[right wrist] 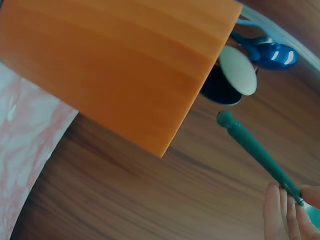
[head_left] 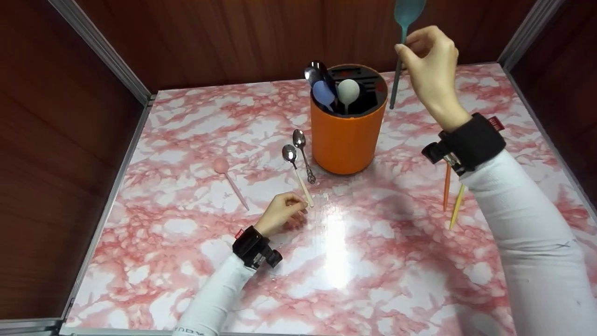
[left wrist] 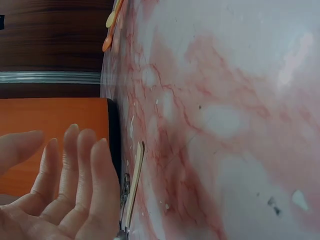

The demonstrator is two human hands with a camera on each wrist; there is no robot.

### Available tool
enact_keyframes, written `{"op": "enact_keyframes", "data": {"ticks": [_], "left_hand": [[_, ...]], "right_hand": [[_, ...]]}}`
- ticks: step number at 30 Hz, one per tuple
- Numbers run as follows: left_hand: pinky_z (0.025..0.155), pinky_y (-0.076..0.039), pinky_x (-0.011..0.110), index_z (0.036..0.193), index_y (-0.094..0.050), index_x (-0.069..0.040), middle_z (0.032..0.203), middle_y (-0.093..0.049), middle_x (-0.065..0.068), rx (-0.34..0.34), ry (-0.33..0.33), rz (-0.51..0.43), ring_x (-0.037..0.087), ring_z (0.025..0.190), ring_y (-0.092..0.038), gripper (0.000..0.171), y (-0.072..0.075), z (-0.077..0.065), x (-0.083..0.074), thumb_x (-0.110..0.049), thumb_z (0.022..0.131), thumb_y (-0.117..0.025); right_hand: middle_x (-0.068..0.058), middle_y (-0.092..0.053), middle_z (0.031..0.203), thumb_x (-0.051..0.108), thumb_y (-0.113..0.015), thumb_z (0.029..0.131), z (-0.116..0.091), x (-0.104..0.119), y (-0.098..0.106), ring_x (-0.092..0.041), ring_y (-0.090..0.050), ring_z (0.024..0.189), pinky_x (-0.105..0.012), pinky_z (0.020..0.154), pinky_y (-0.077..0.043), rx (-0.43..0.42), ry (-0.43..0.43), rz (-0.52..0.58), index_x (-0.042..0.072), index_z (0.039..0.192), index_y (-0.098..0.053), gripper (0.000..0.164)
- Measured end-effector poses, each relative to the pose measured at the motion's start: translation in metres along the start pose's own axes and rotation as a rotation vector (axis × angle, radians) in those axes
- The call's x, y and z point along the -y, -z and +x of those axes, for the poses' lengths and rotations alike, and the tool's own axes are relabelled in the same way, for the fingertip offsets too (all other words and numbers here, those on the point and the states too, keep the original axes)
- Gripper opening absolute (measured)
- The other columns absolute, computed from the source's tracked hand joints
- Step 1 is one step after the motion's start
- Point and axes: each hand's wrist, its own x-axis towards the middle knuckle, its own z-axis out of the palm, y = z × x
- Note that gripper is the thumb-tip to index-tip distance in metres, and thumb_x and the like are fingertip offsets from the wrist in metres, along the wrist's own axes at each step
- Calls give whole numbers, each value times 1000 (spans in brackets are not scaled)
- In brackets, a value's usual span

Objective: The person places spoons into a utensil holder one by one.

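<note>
There's the pink-and-white marbled surface (head_left: 177, 270), and toward its back the orange holder (head_left: 345, 144) stands upright. Up in the air, just right of the holder's top, it's the green spoon (head_left: 409, 10), bowl upward, handle pinched by the right hand (head_left: 431, 65)! Lower down, the left hand (head_left: 282, 212) is loose, fingers relaxed, right by the cream-handled spoon (head_left: 301, 179). A pink spoon (head_left: 232, 182) lies farther left; a white spoon (head_left: 349, 91) pokes from the holder.
</note>
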Motion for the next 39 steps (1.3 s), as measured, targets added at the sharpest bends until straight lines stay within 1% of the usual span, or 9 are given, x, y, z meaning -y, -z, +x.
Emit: {"op": "enact_keyframes", "data": {"ticks": [4,7,11,16,20,24,29,36,39], "left_hand": [[47,-54,24,98,-59,11,89,-64,28,5,11,29,17,56,-60,13,-1,1,-3,0,93,-54],[48,-54,25,98,-60,9,90,-64,28,5,17,60,17,56,-60,12,-1,0,-4,-1,93,-54],[50,-56,27,98,-60,8,92,-65,29,14,10,92,18,58,-61,13,0,0,-4,-3,93,-55],[51,-56,27,99,-60,8,92,-65,27,22,2,94,18,60,-61,14,0,0,-2,-4,93,-55],[50,-55,25,99,-60,8,92,-65,28,22,-5,84,18,60,-61,14,1,0,-1,-3,93,-55],[53,-57,28,99,-60,9,93,-65,30,21,-13,97,19,61,-62,15,1,0,1,-3,93,-56],[55,-58,31,99,-60,10,93,-64,31,22,-24,106,19,62,-63,15,0,0,1,-2,93,-55],[51,-56,27,98,-61,7,91,-65,29,9,-6,111,19,60,-62,13,-1,-1,-1,-3,93,-55],[50,-56,26,97,-61,7,90,-66,28,3,1,116,19,60,-62,13,0,-2,-1,-3,93,-55]], "right_hand": [[15,-51,74,10,-67,92,-2,2,-6,4,-50,62,-16,64,-41,-15,80,56,4,96,-64,8],[15,-52,73,7,-67,91,-4,2,-11,2,-51,62,-16,63,-43,-31,134,97,4,94,-64,5],[13,-55,74,5,-67,90,-5,2,-18,-1,-55,63,-17,64,-46,-14,145,172,7,91,-63,5],[11,-57,75,2,-67,90,-9,1,-27,-7,-58,64,-16,64,-52,30,165,221,5,91,-61,7],[9,-58,76,2,-67,90,-13,-2,-32,-7,-60,65,-16,63,-55,59,146,246,4,92,-60,7],[7,-59,77,3,-67,90,-18,-5,-38,-8,-61,67,-16,63,-55,79,117,260,5,91,-59,8],[8,-59,76,0,-68,89,-24,-12,-43,-6,-60,69,-16,63,-54,85,148,281,4,90,-59,9],[8,-59,78,2,-69,89,-30,-19,-46,-3,-59,68,-16,66,-54,113,122,229,1,91,-60,9],[7,-59,78,1,-70,87,-32,-21,-48,-3,-59,67,-16,66,-54,119,111,234,-1,91,-61,10]]}}
